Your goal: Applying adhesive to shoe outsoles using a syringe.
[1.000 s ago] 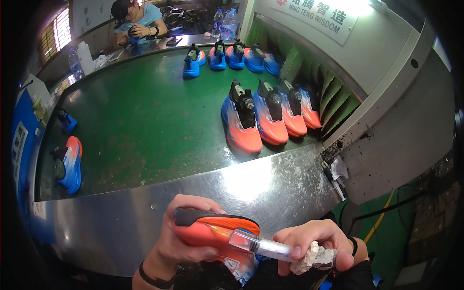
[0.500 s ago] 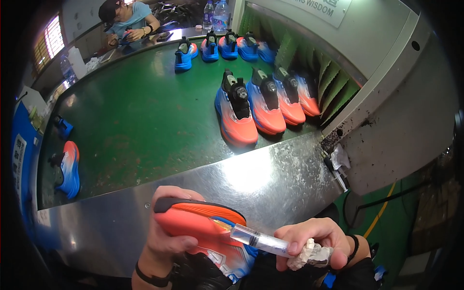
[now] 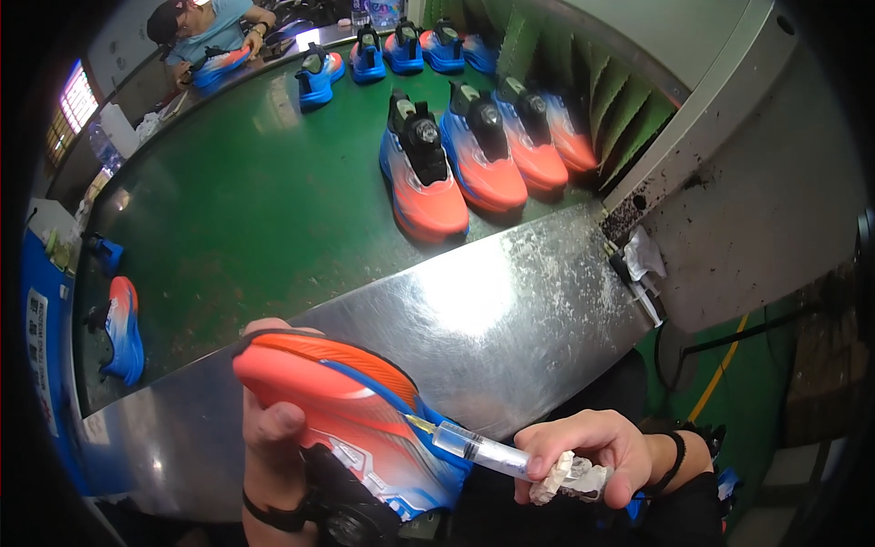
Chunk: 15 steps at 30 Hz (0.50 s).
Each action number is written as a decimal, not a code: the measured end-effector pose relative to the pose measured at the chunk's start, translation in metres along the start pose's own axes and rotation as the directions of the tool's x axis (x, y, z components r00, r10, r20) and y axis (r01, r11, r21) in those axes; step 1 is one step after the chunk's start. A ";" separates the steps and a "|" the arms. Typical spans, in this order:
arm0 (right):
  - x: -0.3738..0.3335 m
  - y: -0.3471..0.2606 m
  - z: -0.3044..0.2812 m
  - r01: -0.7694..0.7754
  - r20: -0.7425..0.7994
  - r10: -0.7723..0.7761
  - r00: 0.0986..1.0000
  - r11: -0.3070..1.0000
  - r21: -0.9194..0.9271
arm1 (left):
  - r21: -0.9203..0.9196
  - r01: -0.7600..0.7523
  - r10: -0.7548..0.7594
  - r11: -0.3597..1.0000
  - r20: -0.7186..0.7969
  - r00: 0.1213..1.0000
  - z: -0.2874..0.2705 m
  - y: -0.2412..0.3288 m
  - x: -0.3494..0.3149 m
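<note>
My left hand [image 3: 271, 428] is closed round the toe end of a coral, white and blue sneaker [image 3: 333, 415]. The sneaker lies tilted on its side, its orange and blue sole [image 3: 365, 369] turned up and away from me. In my right hand [image 3: 592, 442] is a clear syringe [image 3: 483, 449] with a yellowish tip. That tip touches or nearly touches the seam between upper and sole at the shoe's midpart. A crumpled whitish wad [image 3: 572, 479] is held in the same right hand, against the syringe's back end.
Beyond a metal ledge [image 3: 474, 310] lies a green conveyor belt [image 3: 246, 201]. Several matching sneakers [image 3: 424, 196] stand on its right side and far end, with another sneaker [image 3: 125, 333] at left. Green curtain strips [image 3: 629, 128] hang at right. A co-worker [image 3: 214, 36] handles a shoe.
The sneaker has moved left and turned, showing more of its side. The syringe tip now sits farther from the toe along the seam. The co-worker's shoe has come into plainer sight.
</note>
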State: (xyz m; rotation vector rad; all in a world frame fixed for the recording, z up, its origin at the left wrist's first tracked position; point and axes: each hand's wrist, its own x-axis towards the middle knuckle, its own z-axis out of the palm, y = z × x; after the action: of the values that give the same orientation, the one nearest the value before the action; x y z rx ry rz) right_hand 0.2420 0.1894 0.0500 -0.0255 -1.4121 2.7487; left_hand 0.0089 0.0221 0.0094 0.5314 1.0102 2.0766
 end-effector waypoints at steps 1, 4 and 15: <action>-0.002 0.002 -0.002 -0.016 0.003 0.016 1.000 1.000 -0.011 | -0.002 -0.013 0.013 1.000 -0.071 0.997 0.000 -0.001 -0.001; -0.008 0.009 -0.009 0.001 0.029 0.000 1.000 0.999 -0.049 | 0.047 0.010 -0.004 0.999 -0.113 0.994 -0.006 -0.002 -0.002; -0.031 0.035 -0.028 0.023 0.054 -0.020 0.998 0.999 -0.049 | 0.108 0.111 -0.089 0.988 -0.192 0.977 -0.042 -0.002 -0.001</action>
State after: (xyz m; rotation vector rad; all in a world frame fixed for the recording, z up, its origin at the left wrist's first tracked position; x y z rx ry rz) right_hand 0.2727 0.1901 0.0045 0.0614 -1.4847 2.7166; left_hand -0.0163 0.0020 -0.0173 0.3405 1.2489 2.0140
